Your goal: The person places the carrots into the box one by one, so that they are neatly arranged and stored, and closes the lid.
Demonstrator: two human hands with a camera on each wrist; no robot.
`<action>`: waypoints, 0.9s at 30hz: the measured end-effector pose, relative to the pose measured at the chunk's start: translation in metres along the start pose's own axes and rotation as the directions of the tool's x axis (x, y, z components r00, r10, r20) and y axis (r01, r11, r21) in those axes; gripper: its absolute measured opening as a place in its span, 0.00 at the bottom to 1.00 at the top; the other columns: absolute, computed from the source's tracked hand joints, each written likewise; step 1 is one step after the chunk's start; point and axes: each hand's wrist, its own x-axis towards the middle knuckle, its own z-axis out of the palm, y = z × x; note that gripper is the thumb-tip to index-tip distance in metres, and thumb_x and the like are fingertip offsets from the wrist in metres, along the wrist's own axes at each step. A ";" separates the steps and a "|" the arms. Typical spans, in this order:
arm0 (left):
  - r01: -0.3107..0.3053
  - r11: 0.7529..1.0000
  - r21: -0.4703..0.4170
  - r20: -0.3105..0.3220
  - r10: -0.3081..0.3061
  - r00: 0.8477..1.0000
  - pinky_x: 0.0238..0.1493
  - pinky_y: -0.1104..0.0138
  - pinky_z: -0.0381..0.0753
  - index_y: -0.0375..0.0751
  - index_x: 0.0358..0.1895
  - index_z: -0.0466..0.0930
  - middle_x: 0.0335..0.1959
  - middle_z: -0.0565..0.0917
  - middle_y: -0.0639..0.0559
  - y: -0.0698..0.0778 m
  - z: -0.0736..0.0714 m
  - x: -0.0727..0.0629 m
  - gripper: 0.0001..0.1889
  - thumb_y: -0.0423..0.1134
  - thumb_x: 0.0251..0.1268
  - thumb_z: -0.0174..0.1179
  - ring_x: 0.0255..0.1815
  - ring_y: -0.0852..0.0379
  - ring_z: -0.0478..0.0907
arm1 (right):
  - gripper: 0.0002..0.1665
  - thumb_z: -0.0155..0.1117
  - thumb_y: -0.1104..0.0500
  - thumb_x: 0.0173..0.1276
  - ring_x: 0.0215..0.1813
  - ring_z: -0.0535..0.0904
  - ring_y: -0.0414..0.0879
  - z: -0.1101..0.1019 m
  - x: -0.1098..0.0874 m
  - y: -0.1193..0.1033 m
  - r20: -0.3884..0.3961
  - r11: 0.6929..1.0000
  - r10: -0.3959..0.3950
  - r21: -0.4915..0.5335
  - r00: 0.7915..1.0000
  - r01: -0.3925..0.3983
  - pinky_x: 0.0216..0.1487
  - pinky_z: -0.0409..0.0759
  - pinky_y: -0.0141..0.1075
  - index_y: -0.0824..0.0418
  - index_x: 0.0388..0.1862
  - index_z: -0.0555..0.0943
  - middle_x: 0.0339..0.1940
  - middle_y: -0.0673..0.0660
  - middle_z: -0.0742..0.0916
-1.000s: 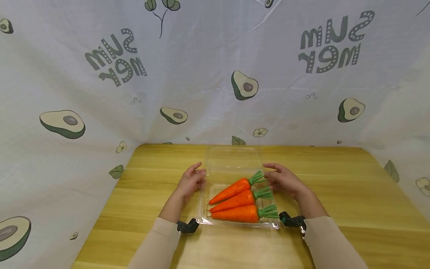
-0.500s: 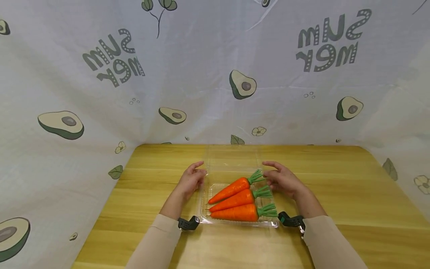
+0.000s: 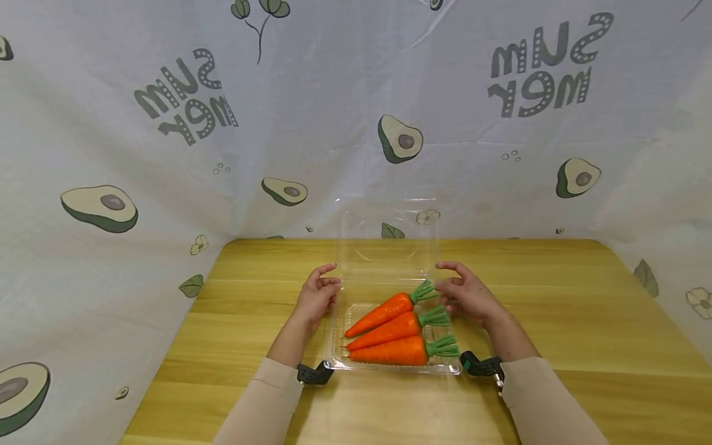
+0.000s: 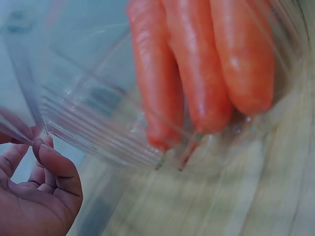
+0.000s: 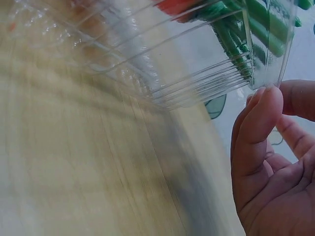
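Observation:
A clear plastic clamshell container (image 3: 392,369) lies on the table in the head view. Inside its base are three orange carrots with green tops: a rear carrot (image 3: 384,312), a middle carrot (image 3: 389,332) and a front carrot (image 3: 389,351). The container's clear lid (image 3: 356,250) stands raised at the back. My left hand (image 3: 314,300) pinches the container's left edge near the hinge; thumb and fingers meet on thin plastic in the left wrist view. At the opposite side, my right hand (image 3: 468,298) pinches the right edge, beside the carrot tops (image 5: 256,24).
The wooden table (image 3: 556,309) extends to both sides of the container. Behind it hangs a white cloth (image 3: 334,123) printed with avocados and lettering. A dark wrist strap device (image 3: 315,373) sits on the left wrist, and a similar device (image 3: 483,364) on the right.
The container's lid has risen from lying back over the table to standing up in front of the cloth. Both hands stay almost in place, and the carrots keep their places in the base.

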 end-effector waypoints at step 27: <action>-0.030 0.998 -0.050 -0.021 0.029 0.999 0.27 0.73 0.71 0.35 0.59 0.73 0.42 0.77 0.52 -0.005 -0.002 -0.004 0.15 0.26 0.72 0.57 0.28 0.59 0.70 | 0.23 0.58 0.59 0.79 0.34 0.77 0.41 0.002 -0.005 0.000 -0.048 0.996 -0.063 -0.065 0.997 0.060 0.32 0.84 0.31 0.68 0.63 0.65 0.41 0.53 0.79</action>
